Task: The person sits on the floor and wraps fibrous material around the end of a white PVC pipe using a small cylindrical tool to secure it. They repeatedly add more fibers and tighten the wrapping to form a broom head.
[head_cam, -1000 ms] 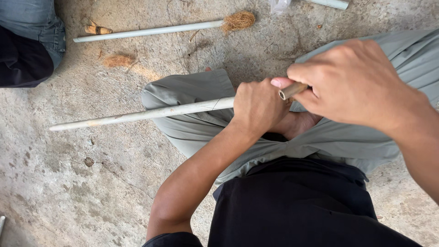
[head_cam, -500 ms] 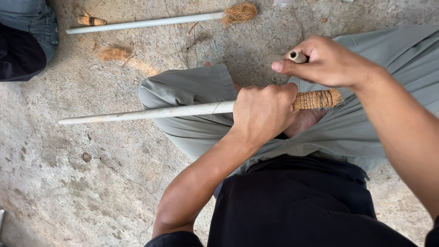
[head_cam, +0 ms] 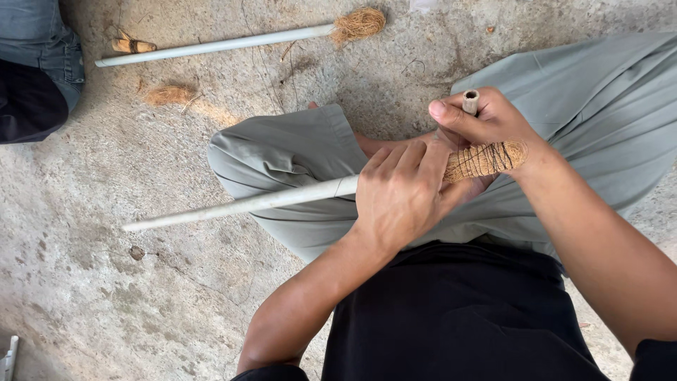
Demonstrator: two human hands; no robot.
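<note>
Head view: left hand (head_cam: 398, 194) grips the white stick (head_cam: 240, 206) beside its fibre-wrapped end (head_cam: 485, 159); right hand (head_cam: 486, 120) pinches a small tube (head_cam: 470, 101).

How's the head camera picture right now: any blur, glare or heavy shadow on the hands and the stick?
Head view: sharp, no motion blur on the left hand or right hand; even, soft daylight, no glare on the long white stick with a fibre-wrapped end; faint shadow on the grey concrete floor.
</note>
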